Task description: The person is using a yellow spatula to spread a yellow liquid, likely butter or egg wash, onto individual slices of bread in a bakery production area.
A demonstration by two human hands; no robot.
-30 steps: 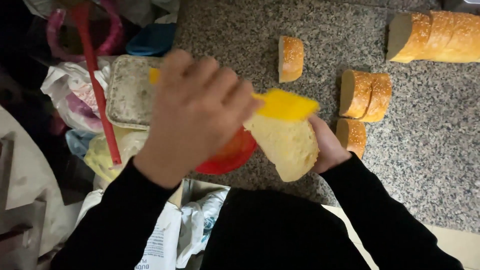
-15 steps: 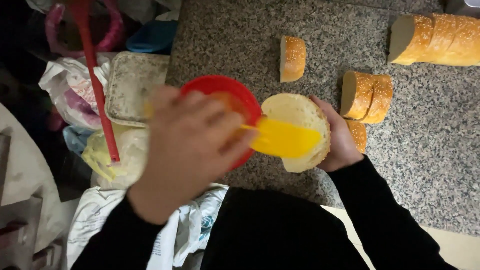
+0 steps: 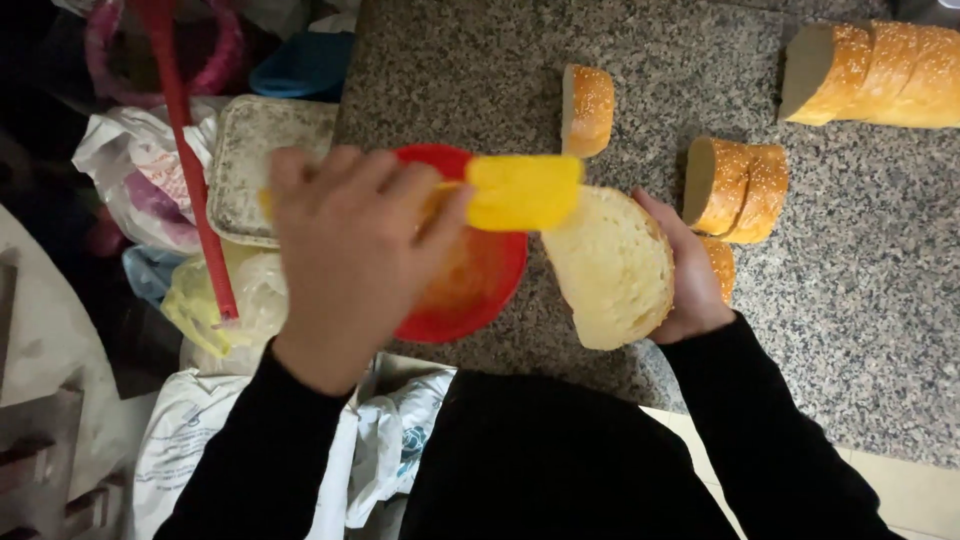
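My left hand (image 3: 350,250) grips a yellow spatula (image 3: 522,190) whose flat blade sits over the far rim of a red bowl (image 3: 478,285) and the top edge of a bread slice. My right hand (image 3: 690,275) holds that round white bread slice (image 3: 612,268) from its right side, cut face up, just right of the bowl. The bowl stands at the near left edge of the speckled granite counter (image 3: 860,320).
A small bread piece (image 3: 587,108) lies farther back, two sesame-crusted slices (image 3: 738,188) stand right of my right hand, and the loaf (image 3: 880,75) lies at the far right. Left of the counter are a red stick (image 3: 185,150), a grey lidded tub (image 3: 255,160) and plastic bags (image 3: 140,170).
My left hand moved the spatula off the bread face and up over the bowl's rim. The bread slice stays in my right hand, lowered slightly toward me.
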